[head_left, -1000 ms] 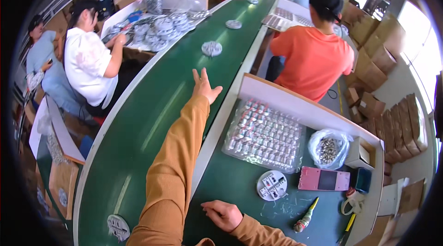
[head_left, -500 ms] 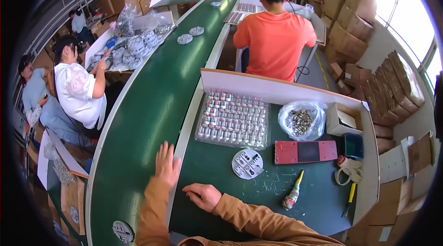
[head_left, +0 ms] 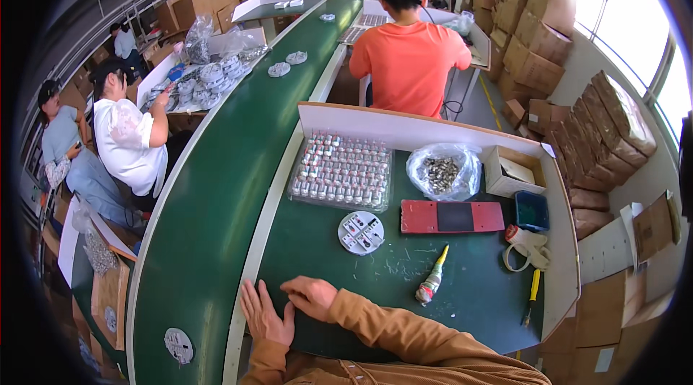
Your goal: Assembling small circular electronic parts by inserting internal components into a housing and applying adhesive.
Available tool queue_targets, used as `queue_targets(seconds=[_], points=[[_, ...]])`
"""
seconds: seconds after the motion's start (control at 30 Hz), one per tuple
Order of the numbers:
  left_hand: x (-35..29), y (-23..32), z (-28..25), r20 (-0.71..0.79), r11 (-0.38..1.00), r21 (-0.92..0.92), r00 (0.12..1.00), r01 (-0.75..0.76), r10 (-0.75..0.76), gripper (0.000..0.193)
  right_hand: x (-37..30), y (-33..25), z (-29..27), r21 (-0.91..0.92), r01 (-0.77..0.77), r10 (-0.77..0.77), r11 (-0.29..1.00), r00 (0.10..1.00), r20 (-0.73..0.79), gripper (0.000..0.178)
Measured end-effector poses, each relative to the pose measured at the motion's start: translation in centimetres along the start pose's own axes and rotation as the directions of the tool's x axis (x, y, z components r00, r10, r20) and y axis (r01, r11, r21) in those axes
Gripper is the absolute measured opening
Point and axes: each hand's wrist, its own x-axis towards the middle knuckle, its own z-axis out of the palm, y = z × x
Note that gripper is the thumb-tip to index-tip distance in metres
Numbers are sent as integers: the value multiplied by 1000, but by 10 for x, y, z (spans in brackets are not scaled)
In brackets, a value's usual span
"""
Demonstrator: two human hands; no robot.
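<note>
My left hand (head_left: 267,314) lies flat, fingers stretched out, at the left edge of the green worktable (head_left: 317,251). My right hand (head_left: 312,297) rests just right of it, its fingers loosely curled and nothing visible in them. Ahead of the hands is a round white plastic base (head_left: 362,233) with small metal and dark parts in its compartments. Behind that stands a clear tray of small silvery cylindrical parts with red tips (head_left: 343,172). A red block with a dark middle (head_left: 422,217) and a wrapped tool with a yellow tip (head_left: 432,278) lie to the right.
A green conveyor belt (head_left: 209,204) runs along the left, carrying a round grey-white part (head_left: 178,346) near me. At the table's right are a bag of metal pieces (head_left: 443,174), a white box (head_left: 514,171), a blue bin (head_left: 532,210) and a yellow-handled screwdriver (head_left: 534,287). Co-workers sit nearby.
My left hand has drawn back from the belt's edge toward me, onto the table edge beside my right hand. The right hand stays curled on the table. The whole view has shifted slightly.
</note>
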Motion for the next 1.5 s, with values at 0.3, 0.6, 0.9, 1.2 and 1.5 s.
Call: queue_targets(seconds=[0.3, 0.6, 0.9, 1.2, 1.5], points=[[2, -1, -23, 184, 925, -51, 907, -376, 378, 90, -71, -38, -24, 82, 72, -73, 994, 997, 6, 22], [13, -15, -30, 332, 685, -260, 602, -681, 726, 93, -72, -39, -36, 181, 48, -63, 982, 995, 75, 34], [12, -15, -29, 351, 659, -200, 575, -725, 739, 90, -66, -52, -51, 142, -105, 55, 984, 947, 317, 47], [6, -17, -28, 294, 697, -222, 634, -682, 715, 75, -74, -35, -20, 209, -103, 57, 973, 975, 213, 51], [-8, -23, -12, 89, 738, -175, 736, -652, 671, 60, -63, -42, -29, 115, -54, 35, 992, 987, 158, 52]])
